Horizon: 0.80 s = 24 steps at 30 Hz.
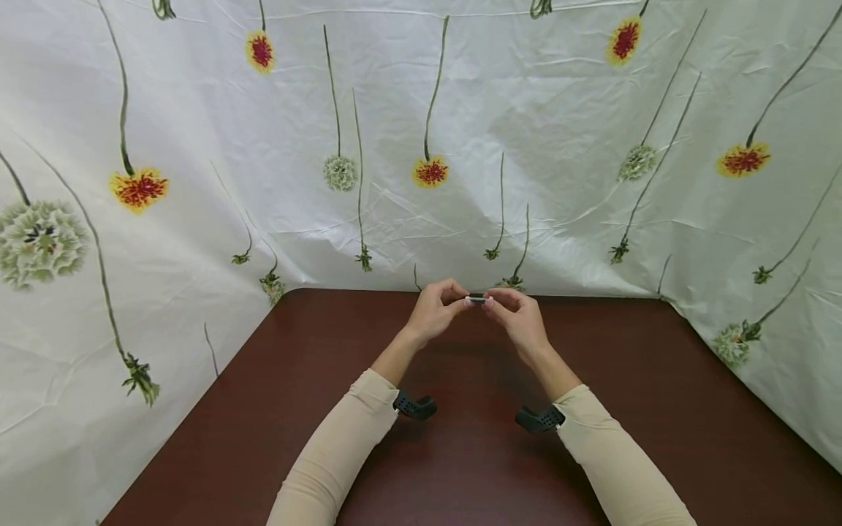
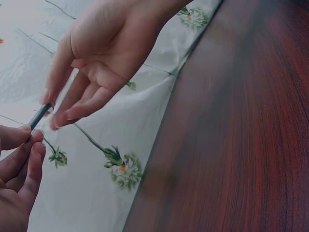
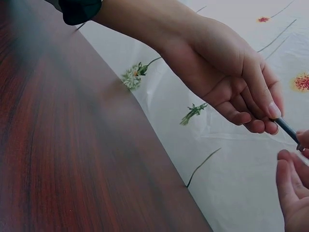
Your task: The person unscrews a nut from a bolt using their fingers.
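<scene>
A small, thin dark bar (image 1: pixel 477 297) with a pale edge is held level between both hands above the far end of the table. My left hand (image 1: pixel 434 310) pinches one end between thumb and fingers. At the other end, my right hand (image 1: pixel 520 321) pinches it the same way. The left wrist view shows the bar (image 2: pixel 38 117) as dark and ridged, with the fingertips covering both its ends. Seen from the right wrist, the bar (image 3: pixel 287 129) slants between the two hands; its exact kind I cannot tell.
Below the hands lies a dark reddish-brown wooden table (image 1: pixel 460 453). A white cloth (image 1: pixel 559 183) printed with flowers hangs behind it and along both sides. Dark straps (image 1: pixel 416 407) are worn at both wrists, by the cream sleeves (image 1: pixel 342 446).
</scene>
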Each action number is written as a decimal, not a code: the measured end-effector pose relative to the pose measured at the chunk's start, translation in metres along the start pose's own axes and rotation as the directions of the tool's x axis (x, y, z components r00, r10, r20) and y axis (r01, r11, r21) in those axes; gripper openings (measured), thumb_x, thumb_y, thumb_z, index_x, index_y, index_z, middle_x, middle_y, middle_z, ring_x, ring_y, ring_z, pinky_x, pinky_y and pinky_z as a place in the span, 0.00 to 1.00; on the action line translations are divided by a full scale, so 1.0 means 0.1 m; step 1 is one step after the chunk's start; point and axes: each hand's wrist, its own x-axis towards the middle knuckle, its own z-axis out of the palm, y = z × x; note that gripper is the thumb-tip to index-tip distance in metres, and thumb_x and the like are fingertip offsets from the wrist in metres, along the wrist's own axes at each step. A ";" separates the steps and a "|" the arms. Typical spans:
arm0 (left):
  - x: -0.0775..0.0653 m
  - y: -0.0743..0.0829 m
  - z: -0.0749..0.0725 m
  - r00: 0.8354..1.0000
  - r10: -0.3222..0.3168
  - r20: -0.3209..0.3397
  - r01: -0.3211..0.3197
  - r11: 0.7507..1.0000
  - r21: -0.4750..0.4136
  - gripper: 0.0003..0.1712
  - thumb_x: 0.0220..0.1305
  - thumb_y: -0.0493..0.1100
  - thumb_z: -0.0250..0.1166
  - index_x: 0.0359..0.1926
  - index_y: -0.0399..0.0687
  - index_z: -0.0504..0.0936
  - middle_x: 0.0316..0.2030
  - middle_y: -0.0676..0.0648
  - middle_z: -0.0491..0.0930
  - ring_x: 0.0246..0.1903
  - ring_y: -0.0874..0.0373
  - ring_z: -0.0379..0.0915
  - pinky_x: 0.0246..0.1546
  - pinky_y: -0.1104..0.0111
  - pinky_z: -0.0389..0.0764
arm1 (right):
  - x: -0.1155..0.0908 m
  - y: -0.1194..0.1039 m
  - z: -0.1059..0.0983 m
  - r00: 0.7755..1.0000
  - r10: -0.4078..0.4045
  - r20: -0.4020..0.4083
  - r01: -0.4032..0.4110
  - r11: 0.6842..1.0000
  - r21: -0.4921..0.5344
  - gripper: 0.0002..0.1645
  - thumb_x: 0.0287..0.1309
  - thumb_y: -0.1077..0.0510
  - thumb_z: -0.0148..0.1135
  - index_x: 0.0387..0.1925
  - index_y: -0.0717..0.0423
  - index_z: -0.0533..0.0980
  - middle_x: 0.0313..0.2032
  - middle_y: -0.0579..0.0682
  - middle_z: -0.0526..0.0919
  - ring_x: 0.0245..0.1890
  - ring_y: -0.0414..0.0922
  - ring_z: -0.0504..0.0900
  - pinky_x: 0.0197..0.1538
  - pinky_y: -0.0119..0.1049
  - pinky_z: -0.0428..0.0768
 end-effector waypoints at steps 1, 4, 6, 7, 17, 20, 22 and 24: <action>0.00 0.00 0.00 1.000 0.002 -0.002 -0.002 1.000 -0.002 0.04 0.69 0.32 0.69 0.43 0.39 0.84 0.42 0.44 0.88 0.44 0.48 0.85 0.44 0.59 0.81 | 0.00 0.00 0.00 1.000 0.012 0.008 -0.012 1.000 -0.007 0.18 0.71 0.70 0.62 0.57 0.78 0.75 0.52 0.73 0.80 0.42 0.42 0.87 0.50 0.36 0.83; 0.00 0.00 -0.01 1.000 0.004 -0.008 -0.004 1.000 0.006 0.03 0.69 0.32 0.69 0.43 0.38 0.84 0.41 0.44 0.88 0.43 0.50 0.85 0.44 0.60 0.82 | -0.01 0.00 -0.01 0.999 0.023 0.028 -0.022 0.999 -0.032 0.17 0.70 0.71 0.62 0.58 0.76 0.76 0.50 0.71 0.81 0.41 0.43 0.87 0.49 0.35 0.83; -0.01 0.00 0.00 1.000 0.004 -0.010 -0.004 1.000 0.011 0.03 0.69 0.32 0.69 0.42 0.38 0.84 0.41 0.44 0.88 0.42 0.51 0.85 0.43 0.61 0.82 | -0.01 0.00 -0.01 0.999 0.013 0.033 -0.012 0.999 -0.044 0.17 0.69 0.72 0.63 0.57 0.75 0.76 0.49 0.70 0.82 0.42 0.44 0.86 0.49 0.35 0.83; -0.01 0.00 0.00 1.000 0.006 -0.009 -0.005 1.000 0.013 0.03 0.69 0.31 0.69 0.42 0.38 0.84 0.41 0.44 0.88 0.42 0.52 0.85 0.43 0.61 0.82 | -0.01 0.00 -0.01 0.999 0.007 0.031 -0.006 0.999 -0.044 0.17 0.69 0.72 0.63 0.57 0.76 0.77 0.49 0.69 0.82 0.42 0.44 0.86 0.49 0.35 0.83; -0.01 0.03 0.01 0.999 -0.037 0.023 0.038 0.998 -0.043 0.05 0.70 0.34 0.68 0.44 0.36 0.83 0.37 0.44 0.88 0.42 0.43 0.84 0.43 0.58 0.82 | 0.02 0.00 0.00 0.995 -0.090 -0.034 0.089 0.995 -0.038 0.17 0.66 0.75 0.63 0.55 0.74 0.76 0.53 0.70 0.82 0.54 0.57 0.82 0.52 0.35 0.82; -0.01 0.02 0.01 0.997 -0.067 0.044 0.071 0.995 -0.076 0.05 0.72 0.34 0.67 0.44 0.34 0.82 0.37 0.44 0.88 0.42 0.38 0.83 0.43 0.56 0.83 | 0.02 0.02 -0.01 0.994 -0.103 -0.028 0.100 0.992 -0.080 0.19 0.65 0.76 0.64 0.56 0.73 0.76 0.54 0.70 0.82 0.56 0.61 0.80 0.52 0.33 0.80; -0.01 0.01 0.01 0.996 -0.074 0.052 0.078 0.993 -0.093 0.05 0.72 0.34 0.66 0.45 0.33 0.82 0.37 0.43 0.88 0.42 0.37 0.83 0.43 0.56 0.83 | 0.02 0.02 -0.01 0.994 -0.106 -0.023 0.104 0.990 -0.096 0.19 0.65 0.76 0.64 0.57 0.74 0.77 0.54 0.70 0.82 0.57 0.63 0.79 0.53 0.32 0.80; -0.01 0.02 0.00 0.996 -0.073 0.056 0.079 0.992 -0.101 0.06 0.73 0.34 0.65 0.45 0.32 0.82 0.37 0.43 0.88 0.41 0.39 0.83 0.41 0.60 0.83 | 0.03 0.02 -0.02 0.995 -0.100 -0.023 0.097 0.989 -0.107 0.19 0.65 0.74 0.65 0.57 0.75 0.77 0.55 0.70 0.81 0.57 0.63 0.79 0.53 0.32 0.79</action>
